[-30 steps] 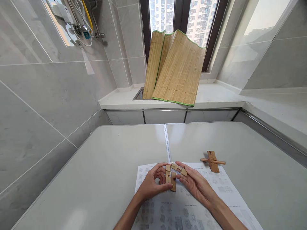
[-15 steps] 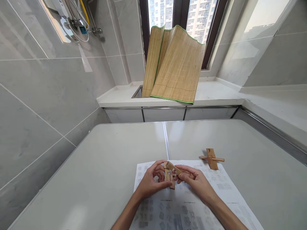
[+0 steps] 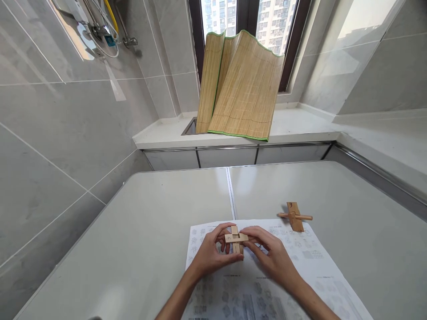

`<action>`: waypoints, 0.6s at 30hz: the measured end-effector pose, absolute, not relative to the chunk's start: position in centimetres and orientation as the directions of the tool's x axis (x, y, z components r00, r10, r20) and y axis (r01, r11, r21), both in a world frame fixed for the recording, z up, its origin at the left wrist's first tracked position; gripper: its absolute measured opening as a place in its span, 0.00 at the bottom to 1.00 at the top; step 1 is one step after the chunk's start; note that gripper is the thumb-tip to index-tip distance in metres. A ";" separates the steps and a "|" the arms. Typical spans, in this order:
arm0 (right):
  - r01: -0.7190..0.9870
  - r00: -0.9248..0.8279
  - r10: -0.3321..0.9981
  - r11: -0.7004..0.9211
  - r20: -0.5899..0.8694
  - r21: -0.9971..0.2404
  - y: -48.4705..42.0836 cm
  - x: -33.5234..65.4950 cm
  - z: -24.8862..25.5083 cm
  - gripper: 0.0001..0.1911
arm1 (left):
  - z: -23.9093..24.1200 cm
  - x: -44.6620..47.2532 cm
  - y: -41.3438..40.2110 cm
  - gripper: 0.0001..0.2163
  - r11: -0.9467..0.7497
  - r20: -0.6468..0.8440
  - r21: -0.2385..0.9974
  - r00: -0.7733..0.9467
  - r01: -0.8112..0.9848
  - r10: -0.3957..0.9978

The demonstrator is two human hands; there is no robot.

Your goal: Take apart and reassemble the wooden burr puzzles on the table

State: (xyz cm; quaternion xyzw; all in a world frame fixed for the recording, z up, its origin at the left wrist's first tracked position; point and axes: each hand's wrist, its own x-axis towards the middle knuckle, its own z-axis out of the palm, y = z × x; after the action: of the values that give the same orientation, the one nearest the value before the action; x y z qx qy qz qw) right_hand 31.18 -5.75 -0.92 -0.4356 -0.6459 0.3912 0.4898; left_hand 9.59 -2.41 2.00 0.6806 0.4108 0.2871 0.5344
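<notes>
My left hand (image 3: 213, 249) grips upright wooden puzzle pieces (image 3: 235, 249) between thumb and fingers, over the printed sheet. Across them lies another wooden puzzle piece (image 3: 236, 238), a light notched bar set crosswise. Its right end is pinched by my right hand (image 3: 267, 249), with the thumb below and fingers above. How the pieces fit together is partly hidden by my fingers. Off to the right, a flat wooden piece with a round wooden stick (image 3: 295, 216) through it lies at the sheet's far right edge, untouched.
A large sheet of paper (image 3: 227, 293) with small printed diagrams lies under my hands on the pale table (image 3: 133, 249). A narrow seam runs across the tabletop. Beyond stand a white counter (image 3: 300, 129) and a folded bamboo mat (image 3: 247, 89) leaning by the window.
My right hand has turned the held bar from a slant to level, and it now lies across the pieces in my left hand. The view has shifted slightly.
</notes>
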 end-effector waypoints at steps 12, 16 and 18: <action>0.353 -0.116 0.890 0.452 0.441 -0.819 -6.0 30.9 -1.3 0.10 | 2.3 9.7 -2.5 0.30 -0.125 -0.050 0.943 0.502 0.309 0.863; 0.345 -0.105 0.900 0.432 0.423 -0.833 -5.9 30.9 -1.4 0.10 | 2.1 9.6 -2.4 0.32 -0.125 -0.044 0.949 0.517 0.288 0.855; 0.334 -0.102 0.908 0.416 0.406 -0.846 -5.9 30.9 -1.3 0.10 | 2.0 9.6 -2.4 0.32 -0.111 -0.048 0.957 0.520 0.269 0.853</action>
State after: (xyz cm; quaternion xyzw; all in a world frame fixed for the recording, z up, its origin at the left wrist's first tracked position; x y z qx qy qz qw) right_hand 30.92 -5.85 -1.30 -0.4549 -0.6828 0.2917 0.4918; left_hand 9.60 -2.41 2.02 0.6925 0.4050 0.2754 0.5298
